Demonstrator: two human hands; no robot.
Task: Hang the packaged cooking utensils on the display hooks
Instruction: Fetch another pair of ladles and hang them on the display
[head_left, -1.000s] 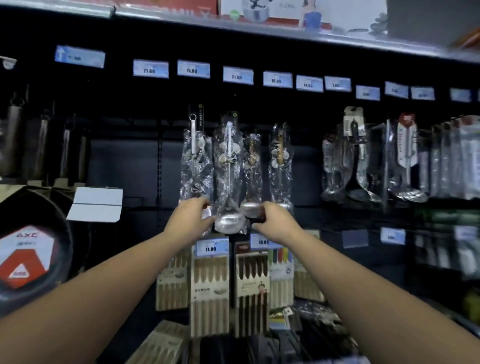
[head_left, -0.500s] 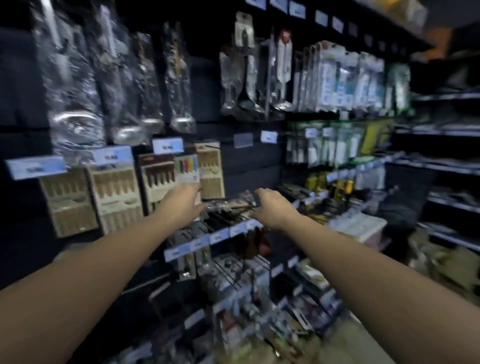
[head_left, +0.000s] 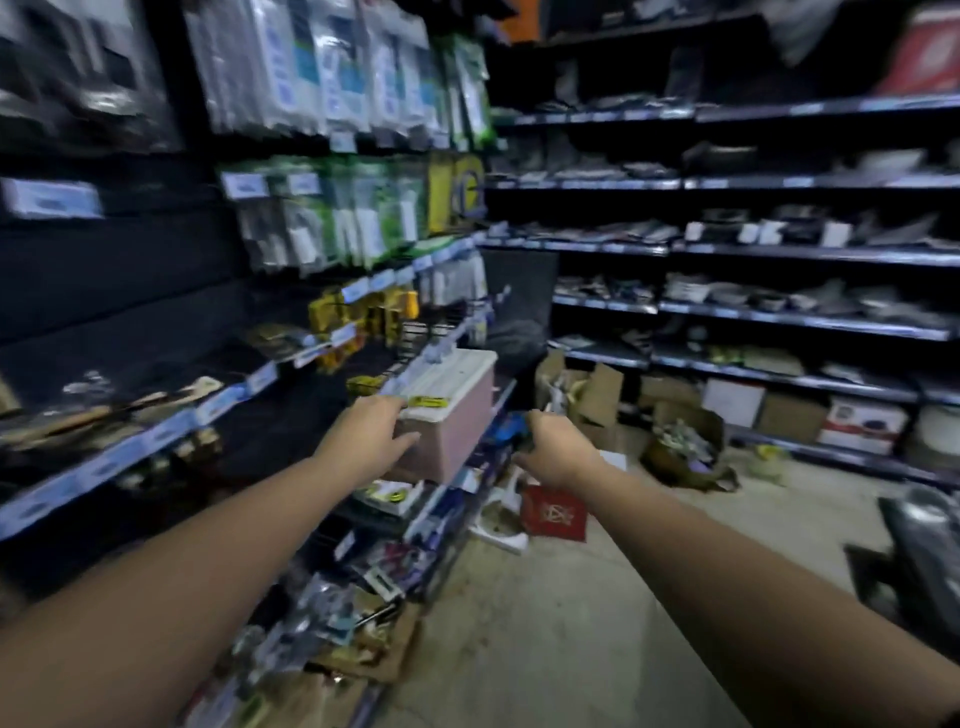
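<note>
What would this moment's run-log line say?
phase: between hangs | left hand: empty, open | right hand: empty, open | nearest: pink plastic box with white lid | view: blurred

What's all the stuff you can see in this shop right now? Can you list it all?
pink box with a white lid: one, pink and white, on the edge of the left shelf.
hanging packets: many, clear with white and blue, top left on hooks.
green packets: several, green and white, the row beneath.
yellow packs: a few, yellow, on the left shelf farther back.
red box: one, red, on the floor.
cardboard boxes: several, brown, on the floor by the back shelves.
back shelves: several tiers, dark, goods too blurred to name.
left hand: one, empty, in front of the pink box.
right hand: one, empty, held over the aisle.
</note>
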